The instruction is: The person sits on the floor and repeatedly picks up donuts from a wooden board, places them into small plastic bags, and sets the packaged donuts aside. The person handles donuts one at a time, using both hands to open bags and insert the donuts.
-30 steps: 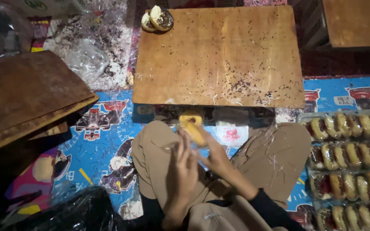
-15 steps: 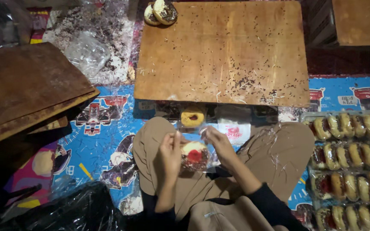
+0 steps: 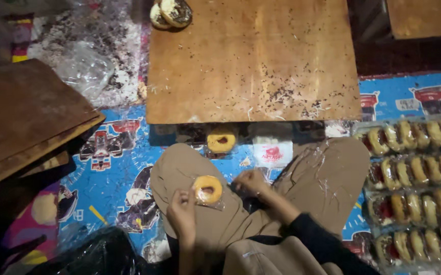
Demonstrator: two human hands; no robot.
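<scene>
- The left hand (image 3: 182,214) is pinching a wrapped doughnut (image 3: 207,189) over the lap, below the table (image 3: 253,61).
- The right hand (image 3: 251,182) is lying beside the doughnut, grip clenched on nothing visible.
- Another doughnut (image 3: 221,141) is sitting at the table's near edge.

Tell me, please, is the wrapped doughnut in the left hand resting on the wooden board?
No, the wrapped doughnut is held by the left hand over the person's lap, well short of the wooden board.

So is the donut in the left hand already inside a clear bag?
Yes, in. The donut sits inside clear plastic that shows below it, held by the left hand.
</scene>
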